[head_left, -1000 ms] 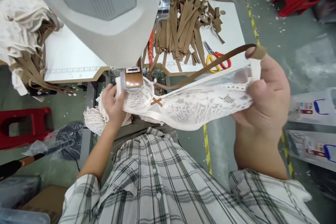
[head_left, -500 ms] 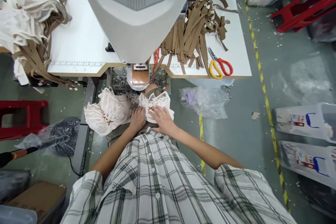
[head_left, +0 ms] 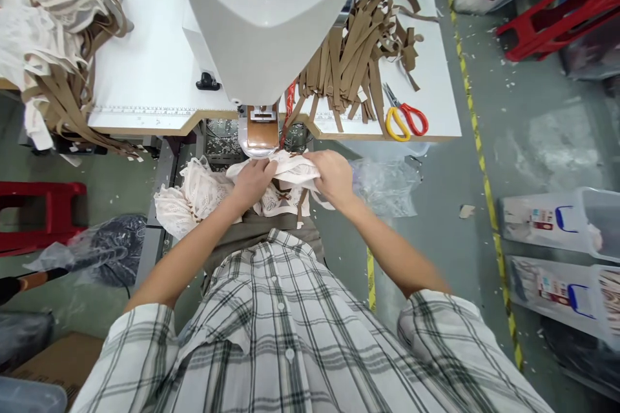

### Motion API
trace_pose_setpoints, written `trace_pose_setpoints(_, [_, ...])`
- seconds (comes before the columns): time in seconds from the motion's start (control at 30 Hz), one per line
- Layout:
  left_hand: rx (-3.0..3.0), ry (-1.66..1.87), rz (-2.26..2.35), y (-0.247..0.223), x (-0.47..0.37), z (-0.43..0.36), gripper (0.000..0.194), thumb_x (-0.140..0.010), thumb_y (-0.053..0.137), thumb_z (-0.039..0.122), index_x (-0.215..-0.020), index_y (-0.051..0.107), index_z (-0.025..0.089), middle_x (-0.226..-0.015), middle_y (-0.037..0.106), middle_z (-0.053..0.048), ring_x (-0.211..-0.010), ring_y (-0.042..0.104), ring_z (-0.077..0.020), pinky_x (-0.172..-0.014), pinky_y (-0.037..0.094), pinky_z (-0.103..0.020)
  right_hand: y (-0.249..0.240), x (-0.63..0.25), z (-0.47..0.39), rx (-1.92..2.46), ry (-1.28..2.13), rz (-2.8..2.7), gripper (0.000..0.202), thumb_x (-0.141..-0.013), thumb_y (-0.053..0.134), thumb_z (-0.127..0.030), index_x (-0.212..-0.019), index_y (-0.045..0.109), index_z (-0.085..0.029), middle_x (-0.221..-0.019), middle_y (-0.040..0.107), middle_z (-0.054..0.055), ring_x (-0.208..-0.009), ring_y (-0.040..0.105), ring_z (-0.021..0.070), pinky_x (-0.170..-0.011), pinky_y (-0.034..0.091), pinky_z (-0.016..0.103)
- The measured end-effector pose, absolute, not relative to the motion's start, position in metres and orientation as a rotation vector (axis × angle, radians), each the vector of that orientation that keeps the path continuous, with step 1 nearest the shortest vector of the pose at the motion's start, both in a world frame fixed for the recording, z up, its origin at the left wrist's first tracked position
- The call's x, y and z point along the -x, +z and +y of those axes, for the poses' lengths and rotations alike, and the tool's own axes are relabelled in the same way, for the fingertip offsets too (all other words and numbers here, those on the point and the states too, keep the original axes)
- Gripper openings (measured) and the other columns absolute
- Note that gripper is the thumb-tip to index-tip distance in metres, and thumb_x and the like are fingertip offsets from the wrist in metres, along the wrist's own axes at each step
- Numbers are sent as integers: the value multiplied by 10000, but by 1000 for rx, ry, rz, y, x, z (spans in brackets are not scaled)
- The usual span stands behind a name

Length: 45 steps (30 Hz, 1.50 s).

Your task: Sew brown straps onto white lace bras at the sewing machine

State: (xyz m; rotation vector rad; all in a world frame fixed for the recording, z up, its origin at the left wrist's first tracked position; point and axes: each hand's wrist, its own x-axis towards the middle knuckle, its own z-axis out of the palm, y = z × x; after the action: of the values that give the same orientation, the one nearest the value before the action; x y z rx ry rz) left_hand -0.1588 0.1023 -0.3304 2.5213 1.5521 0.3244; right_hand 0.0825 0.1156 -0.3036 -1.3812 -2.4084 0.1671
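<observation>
A white lace bra piece [head_left: 293, 171] with brown bows and a brown strap is stretched between my two hands, just below the sewing machine's work arm [head_left: 262, 132]. My left hand [head_left: 255, 182] is closed on its left part, fingertips near the front of the arm. At its right end my right hand [head_left: 333, 175] pinches the lace edge. More white lace cups [head_left: 201, 197] lie on my lap to the left. The machine head [head_left: 271, 26] hangs over the arm and hides what lies behind it.
Brown straps [head_left: 346, 68] and red-and-yellow scissors [head_left: 405, 117] lie on the white table [head_left: 145, 45]. At the left is a pile of lace pieces [head_left: 58, 32]. Plastic bins [head_left: 542, 216] and a red stool [head_left: 557, 16] stand at the right.
Both hands have moved up toward the machine arm, the right one also outward. The lace piece, which lay under my hands on the lap, is now lifted and spread between them.
</observation>
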Motion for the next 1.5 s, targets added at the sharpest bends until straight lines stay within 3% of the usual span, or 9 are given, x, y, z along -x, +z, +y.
trace_pose_setpoints(0.17, [-2559, 316, 1538, -329, 162, 105, 324, -970, 347, 98, -1139, 623, 107, -1097, 662, -183, -1017, 596, -297, -861, 464, -413, -265, -111, 132, 1159, 35, -2547, 309, -978, 421, -173, -1047, 710, -257, -1025, 756, 19, -991, 644, 189, -1081, 394, 420])
trace_pose_setpoints(0.33, [-2496, 250, 1538, -344, 179, 74, 417, -997, 373, 185, -1394, 499, 160, -1403, 547, -185, -1201, 530, -325, -1006, 408, -470, -276, -154, 119, 1033, 275, -2752, 311, -968, 462, -173, -1161, 690, -259, -1163, 727, 63, -1128, 612, 224, -1099, 382, 465])
trace_pose_setpoints(0.5, [-2376, 120, 1585, -390, 155, 21, 502, -885, 602, 238, -1362, 515, 105, -1363, 549, -232, -1151, 558, -348, -944, 453, -452, -343, -145, 61, 1459, 765, -2894, 556, -811, 681, -241, -1339, 585, -97, -1416, 548, 234, -1280, 531, 356, -1079, 408, 538])
trace_pose_setpoints(0.63, [-2306, 111, 1604, -413, 135, 27, 341, -940, 494, 193, -1251, 578, 81, -1205, 611, -226, -1078, 584, -319, -909, 461, -444, -380, -91, 38, 1492, 578, -2665, 818, -804, 715, -459, -1478, 424, -98, -1571, 346, 236, -1476, 281, 380, -1200, 236, 569])
trace_pose_setpoints(0.9, [-2233, 279, 1709, -378, 120, 69, 307, -986, 430, 223, -1238, 585, 141, -1277, 585, -186, -1199, 531, -299, -1047, 389, -460, -407, -51, 94, 1416, 533, -2509, 540, -847, 466, -129, -1384, 521, -101, -1495, 472, 190, -1425, 365, 315, -1201, 247, 538])
trace_pose_setpoints(1.03, [-2045, 309, 1959, -346, 185, 19, 259, -926, 562, 369, -1124, 624, 213, -1160, 634, -105, -1101, 580, -245, -950, 460, -359, -403, -72, 94, 1277, 703, -2547, 528, -857, 587, -324, -1349, 550, -138, -1498, 476, 177, -1418, 391, 334, -1189, 312, 516])
trace_pose_setpoints(1.13, [-1705, 266, 2399, -325, 263, -32, 313, -984, 410, 393, -1019, 623, 165, -1018, 633, -149, -1027, 583, -285, -875, 447, -398, -388, -66, 85, 1289, 759, -2420, 551, -854, 627, -443, -1325, 557, -166, -1458, 496, 193, -1388, 427, 358, -1159, 353, 552])
trace_pose_setpoints(1.3, [-1333, 81, 2592, -325, 327, -71, 342, -938, 472, 407, -672, 543, 204, -728, 605, -72, -745, 570, -215, -655, 354, -293, -348, 11, 71, 997, 1066, -2302, 453, -914, 597, -465, -1278, 572, -195, -1303, 604, 156, -1251, 554, 299, -1084, 449, 491])
trace_pose_setpoints(1.5, [-1223, 109, 2636, -319, 316, -48, 343, -893, 500, 449, -644, 487, 215, -738, 596, -69, -725, 541, -211, -596, 266, -279, -336, 102, 59, 681, 1142, -2483, 666, -786, 770, -479, -1320, 565, -138, -1381, 579, 182, -1298, 528, 308, -1124, 414, 453])
